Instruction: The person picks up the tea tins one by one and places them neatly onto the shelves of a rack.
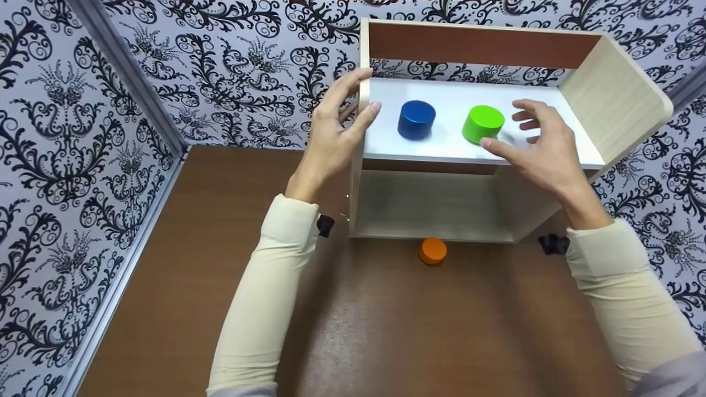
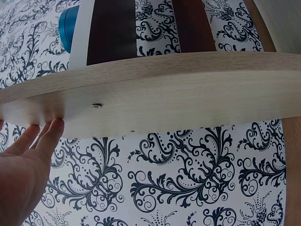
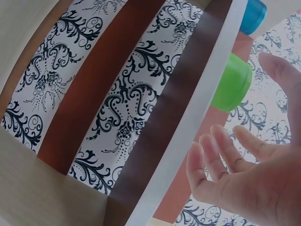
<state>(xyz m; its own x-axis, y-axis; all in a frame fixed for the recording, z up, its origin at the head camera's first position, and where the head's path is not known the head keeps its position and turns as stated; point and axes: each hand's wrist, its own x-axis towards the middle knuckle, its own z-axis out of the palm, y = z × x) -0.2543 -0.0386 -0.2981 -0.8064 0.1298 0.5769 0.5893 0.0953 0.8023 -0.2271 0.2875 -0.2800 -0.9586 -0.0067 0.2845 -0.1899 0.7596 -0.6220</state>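
Note:
A small wooden shelf unit (image 1: pixel 433 234) has a white upper shelf (image 1: pixel 447 102). On that shelf stand a blue cylinder (image 1: pixel 416 120) at the left and a green cylinder (image 1: pixel 483 124) right of the middle. My left hand (image 1: pixel 336 124) holds the unit's left side panel (image 2: pixel 188 94) at its front edge, with fingers against the outer face and the thumb toward the inside. My right hand (image 1: pixel 546 146) is spread beside the green cylinder, thumb close to its lower front and fingers to its right. In the right wrist view, a gap shows between the fingers and the green cylinder (image 3: pixel 233 84).
An orange cylinder (image 1: pixel 433 251) sits on the brown table (image 1: pixel 386 331) just before the unit's bottom board. The unit's right side panel (image 1: pixel 618 99) rises beyond my right hand. Patterned walls (image 1: pixel 237 71) stand behind and at the left.

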